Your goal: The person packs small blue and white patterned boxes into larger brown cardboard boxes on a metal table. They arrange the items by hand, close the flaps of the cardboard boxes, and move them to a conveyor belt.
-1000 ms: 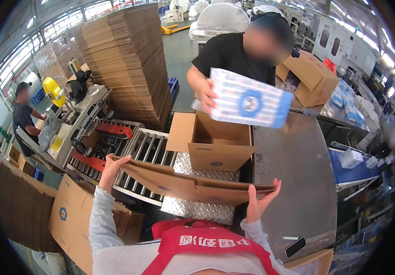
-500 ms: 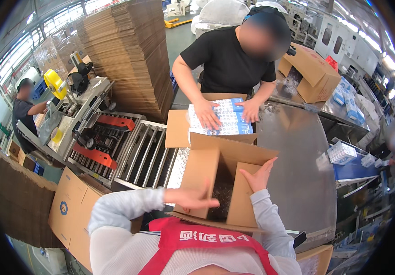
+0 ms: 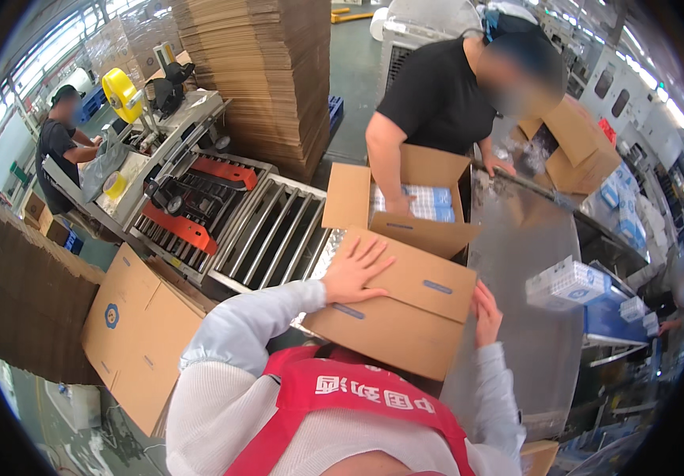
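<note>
In front of me is a brown cardboard box (image 3: 405, 317), its flapped face with small blue printed marks turned up toward me. My left hand (image 3: 357, 271) lies flat on the box's upper left part, fingers spread. My right hand (image 3: 486, 314) grips the box's right edge, its fingers curled against that side. Just beyond stands a second, open cardboard box (image 3: 347, 197), its flaps raised, with blue-and-white packs (image 3: 431, 204) inside. A co-worker in a black shirt (image 3: 437, 91) reaches one hand into it.
A metal table (image 3: 528, 333) spreads to the right. Blue-and-white packages (image 3: 568, 284) sit on and by a blue conveyor (image 3: 616, 321). At left are a roller conveyor (image 3: 270, 230) with a taping machine, tall cardboard stacks (image 3: 255, 79) and a leaning carton (image 3: 132, 333). Another person (image 3: 60, 151) stands far left.
The box before me has gone from opening up to flapped face up. My left hand now rests on it. The co-worker's packs now sit lower inside the far box, and one hand has left them.
</note>
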{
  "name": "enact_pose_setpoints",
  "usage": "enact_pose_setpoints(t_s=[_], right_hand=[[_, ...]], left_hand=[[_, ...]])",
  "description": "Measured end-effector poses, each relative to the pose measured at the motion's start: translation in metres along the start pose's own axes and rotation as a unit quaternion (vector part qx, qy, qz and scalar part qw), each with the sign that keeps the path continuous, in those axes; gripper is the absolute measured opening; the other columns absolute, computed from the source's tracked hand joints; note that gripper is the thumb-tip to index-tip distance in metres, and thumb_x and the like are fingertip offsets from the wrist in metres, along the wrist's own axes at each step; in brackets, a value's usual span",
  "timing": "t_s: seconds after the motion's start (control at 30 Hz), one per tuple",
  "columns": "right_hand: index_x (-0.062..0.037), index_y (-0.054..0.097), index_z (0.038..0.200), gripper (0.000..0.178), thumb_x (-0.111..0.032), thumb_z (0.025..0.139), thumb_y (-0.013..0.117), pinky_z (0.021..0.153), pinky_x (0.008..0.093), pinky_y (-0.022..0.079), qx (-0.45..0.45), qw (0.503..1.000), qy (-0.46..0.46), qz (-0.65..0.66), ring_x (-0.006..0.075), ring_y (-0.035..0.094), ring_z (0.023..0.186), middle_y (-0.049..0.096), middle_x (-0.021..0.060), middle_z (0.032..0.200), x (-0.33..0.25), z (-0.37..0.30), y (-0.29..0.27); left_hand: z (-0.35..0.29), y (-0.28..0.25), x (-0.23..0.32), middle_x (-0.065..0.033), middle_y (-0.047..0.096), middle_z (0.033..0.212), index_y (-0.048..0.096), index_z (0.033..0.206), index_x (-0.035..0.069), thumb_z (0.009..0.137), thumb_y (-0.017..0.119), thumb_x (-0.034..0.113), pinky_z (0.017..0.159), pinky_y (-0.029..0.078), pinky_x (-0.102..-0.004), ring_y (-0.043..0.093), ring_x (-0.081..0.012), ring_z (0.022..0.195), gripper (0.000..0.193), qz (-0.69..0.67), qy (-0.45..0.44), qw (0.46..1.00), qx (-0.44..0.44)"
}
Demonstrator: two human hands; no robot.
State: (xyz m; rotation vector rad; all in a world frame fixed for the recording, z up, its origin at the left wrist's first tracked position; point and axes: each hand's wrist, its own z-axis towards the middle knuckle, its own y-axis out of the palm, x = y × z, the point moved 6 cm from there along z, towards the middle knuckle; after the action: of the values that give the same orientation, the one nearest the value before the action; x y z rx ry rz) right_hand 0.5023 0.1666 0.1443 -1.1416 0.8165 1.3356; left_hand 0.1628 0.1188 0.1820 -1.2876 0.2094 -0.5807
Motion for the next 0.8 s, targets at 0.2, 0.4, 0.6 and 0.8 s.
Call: enact_pose_setpoints(t_s=[0.2, 0.4, 0.6, 0.8], right_hand=[[-0.0062, 0.049, 0.133, 0.071, -0.05, 0.081, 0.071, 0.09, 0.0391, 0.042, 0.086, 0.761, 0.639, 0.073, 0.0261, 0.052, 0.113, 0.056, 0.0114, 0.125, 0.201, -0.135, 0.099], [0.0023, 0.053, 0.127, 0.034, -0.015, 0.098, 0.052, 0.089, 0.027, 0.048, -0.118, 0.906, 0.246, 0.325, 0.014, 0.061, 0.102, 0.062, 0.0076, 0.119, -0.048, -0.039, 0.189], [0.0038, 0.039, 0.136, 0.046, -0.024, 0.1, 0.041, 0.1, 0.0388, 0.041, -0.356, 0.927, 0.119, -0.006, 0.0294, 0.053, 0.116, 0.055, 0.0213, 0.126, -0.077, -0.032, 0.316], [0.0032, 0.031, 0.142, 0.073, -0.045, 0.092, 0.054, 0.092, 0.0482, 0.046, -0.551, 0.817, 0.096, -0.143, 0.0419, 0.06, 0.106, 0.058, 0.028, 0.119, -0.078, -0.065, 0.336]], left_hand=[[-0.152, -0.022, -0.23, -0.0163, 0.025, 0.155, 0.035, 0.147, 0.009, 0.097, 0.045, 0.044, 0.118, 0.017, -0.0389, 0.022, -0.0299, 0.144, 0.062, -0.1, -0.178, 0.978, -0.045], [-0.224, -0.051, -0.263, -0.0125, 0.061, 0.126, 0.054, 0.13, 0.001, 0.098, 0.047, 0.037, 0.098, 0.046, -0.0362, 0.062, -0.0218, 0.108, 0.049, -0.676, -0.482, 0.557, -0.014], [-0.147, 0.075, -0.133, -0.0026, 0.048, 0.133, 0.042, 0.142, 0.018, 0.093, 0.054, 0.055, 0.105, 0.034, -0.044, 0.043, -0.0179, 0.123, 0.062, -0.762, -0.38, 0.481, -0.208], [-0.093, 0.068, -0.115, -0.0302, 0.037, 0.144, 0.017, 0.146, -0.009, 0.084, 0.069, 0.038, 0.109, 0.034, -0.0357, 0.04, -0.034, 0.134, 0.094, -0.428, -0.362, 0.827, -0.047]])
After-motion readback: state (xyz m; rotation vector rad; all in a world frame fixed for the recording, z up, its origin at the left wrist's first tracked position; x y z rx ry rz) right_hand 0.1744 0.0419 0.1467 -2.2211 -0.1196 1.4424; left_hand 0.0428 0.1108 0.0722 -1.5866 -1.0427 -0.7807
